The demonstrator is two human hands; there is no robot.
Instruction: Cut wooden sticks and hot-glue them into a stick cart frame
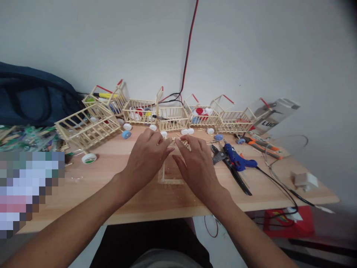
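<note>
Bare forearms (92, 212) rise from the bottom edge of the frame over a pale wooden desk (97, 193). At the far left a dark blue bag (30, 96) lies against the wall. Just right of it a stick-built cart (87, 128) lies tipped on its side, with a loose white cap (89, 158) below it. A row of similar carts (173, 117) runs along the wall across the middle.

At centre, the left hand (147, 156) and right hand (195, 165) meet, both half curled, with fingertips together over the far edge of a flat stick frame (170, 175) lying on the desk. Whether either hand pinches a stick or only presses on one cannot be told.

Right of the hands lie black cutters (231, 169) and a blue glue gun (238, 159), then orange pliers (262, 145). A black cable (279, 186) trails to the desk's right edge past a white adapter (305, 180).

The frame looks frail, so uneven pressure from either hand could snap a stick or skew a joint. The glue gun sits near the right hand, and a sideways sweep of the wrist could brush its nozzle or catch the cable and drag the tool. The left elbow could knock the tipped cart.
</note>
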